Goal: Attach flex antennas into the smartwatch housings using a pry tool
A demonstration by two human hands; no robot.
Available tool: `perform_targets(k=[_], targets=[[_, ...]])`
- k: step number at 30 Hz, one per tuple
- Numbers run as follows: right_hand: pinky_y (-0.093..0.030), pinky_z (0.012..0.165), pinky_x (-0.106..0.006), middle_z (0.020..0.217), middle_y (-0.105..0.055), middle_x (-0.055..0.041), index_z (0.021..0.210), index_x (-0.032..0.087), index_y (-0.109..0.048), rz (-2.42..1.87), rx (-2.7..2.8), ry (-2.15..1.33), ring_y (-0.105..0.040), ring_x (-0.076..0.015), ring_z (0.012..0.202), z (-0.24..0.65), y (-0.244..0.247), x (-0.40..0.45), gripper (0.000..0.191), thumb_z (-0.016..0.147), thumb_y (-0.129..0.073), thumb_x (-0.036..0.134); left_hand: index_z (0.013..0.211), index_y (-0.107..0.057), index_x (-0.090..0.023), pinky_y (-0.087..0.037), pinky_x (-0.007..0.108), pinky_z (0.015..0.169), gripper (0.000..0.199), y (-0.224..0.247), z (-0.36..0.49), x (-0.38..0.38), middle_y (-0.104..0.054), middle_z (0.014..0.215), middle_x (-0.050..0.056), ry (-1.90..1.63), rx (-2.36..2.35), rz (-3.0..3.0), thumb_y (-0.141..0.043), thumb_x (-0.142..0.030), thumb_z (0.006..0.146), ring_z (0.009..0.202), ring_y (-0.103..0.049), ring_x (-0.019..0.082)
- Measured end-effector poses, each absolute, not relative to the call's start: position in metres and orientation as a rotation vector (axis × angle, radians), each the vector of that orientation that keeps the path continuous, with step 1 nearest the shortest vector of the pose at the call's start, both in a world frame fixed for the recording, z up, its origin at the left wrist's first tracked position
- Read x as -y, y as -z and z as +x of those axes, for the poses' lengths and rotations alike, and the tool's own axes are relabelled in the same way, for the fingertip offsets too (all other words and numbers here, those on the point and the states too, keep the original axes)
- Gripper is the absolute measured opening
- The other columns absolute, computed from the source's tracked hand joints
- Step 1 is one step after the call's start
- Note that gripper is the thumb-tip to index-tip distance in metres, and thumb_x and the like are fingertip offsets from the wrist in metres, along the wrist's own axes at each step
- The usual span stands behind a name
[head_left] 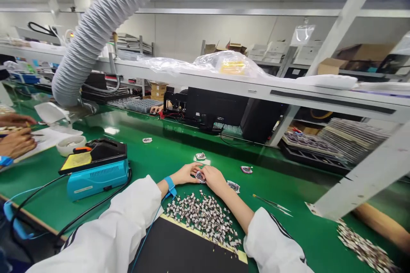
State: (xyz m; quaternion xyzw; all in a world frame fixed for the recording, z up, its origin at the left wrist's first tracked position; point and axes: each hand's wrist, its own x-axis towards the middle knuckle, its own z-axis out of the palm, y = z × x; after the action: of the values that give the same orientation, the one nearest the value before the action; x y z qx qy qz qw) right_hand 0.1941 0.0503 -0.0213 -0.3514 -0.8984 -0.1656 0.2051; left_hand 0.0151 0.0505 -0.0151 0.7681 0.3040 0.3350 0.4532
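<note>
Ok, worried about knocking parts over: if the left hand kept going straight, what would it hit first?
Probably the bare right hand, just past the bare left hand's fingertips; depth is unclear, and the small square silver-and-black component between them may come first.

A big pile of little parts [198, 217] lies on the bench [297, 192], with a mat [188, 247] on the near side of it. Just past the pile, the left hand [182, 174] and right hand [215, 180] meet over a small card [200, 176]. A soldering box [96, 175] sits to the left of the hands, tweezers [272, 202] and a second pile [361, 243] lie to the right, and a long shelf [256, 89] runs along behind them all.
</note>
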Motion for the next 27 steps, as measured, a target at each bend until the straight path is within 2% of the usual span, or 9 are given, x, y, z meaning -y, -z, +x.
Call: perform_targets(k=[12,19,23,27], targets=[[-0.048,0.072,-0.029,0.092,-0.056,-0.0037,0.094,0.013,-0.055,-0.789,2.571,0.463,-0.054,-0.0103,0.079,0.187,0.015,-0.072,0.021,0.087,-0.045,0.031,0.119,-0.041,-0.014,-0.048,0.04,0.083,0.045,0.019,0.011,-0.055,-0.056,0.1,0.006,-0.877,-0.794,1.741,-0.058,-0.023,0.078,0.088,-0.057,0.016],[-0.048,0.07,-0.027,0.083,-0.055,-0.002,0.085,0.012,-0.055,-0.752,2.498,0.261,-0.053,-0.0097,0.076,0.181,0.015,-0.07,0.02,0.086,-0.046,0.03,0.121,-0.039,-0.013,-0.047,0.035,0.085,0.074,0.019,0.012,-0.051,-0.06,0.094,0.006,-0.876,-0.845,1.715,-0.074,-0.01,0.055,0.086,-0.059,0.016],[-0.047,0.066,-0.024,0.079,-0.055,-0.0008,0.082,0.013,-0.055,-0.748,2.444,0.155,-0.053,-0.0085,0.073,0.181,0.017,-0.067,0.018,0.087,-0.045,0.026,0.12,-0.039,-0.015,-0.048,0.033,0.084,0.075,0.019,0.012,-0.05,-0.06,0.096,0.007,-0.896,-0.883,1.726,-0.074,-0.012,0.055,0.086,-0.06,0.016],[-0.048,0.065,-0.024,0.08,-0.056,-0.0009,0.086,0.013,-0.056,-0.768,2.426,0.102,-0.054,-0.0086,0.074,0.183,0.016,-0.067,0.016,0.087,-0.045,0.025,0.121,-0.038,-0.015,-0.049,0.036,0.083,0.073,0.022,0.011,-0.055,-0.058,0.097,0.006,-0.913,-0.918,1.741,-0.074,-0.014,0.058,0.085,-0.059,0.016]])
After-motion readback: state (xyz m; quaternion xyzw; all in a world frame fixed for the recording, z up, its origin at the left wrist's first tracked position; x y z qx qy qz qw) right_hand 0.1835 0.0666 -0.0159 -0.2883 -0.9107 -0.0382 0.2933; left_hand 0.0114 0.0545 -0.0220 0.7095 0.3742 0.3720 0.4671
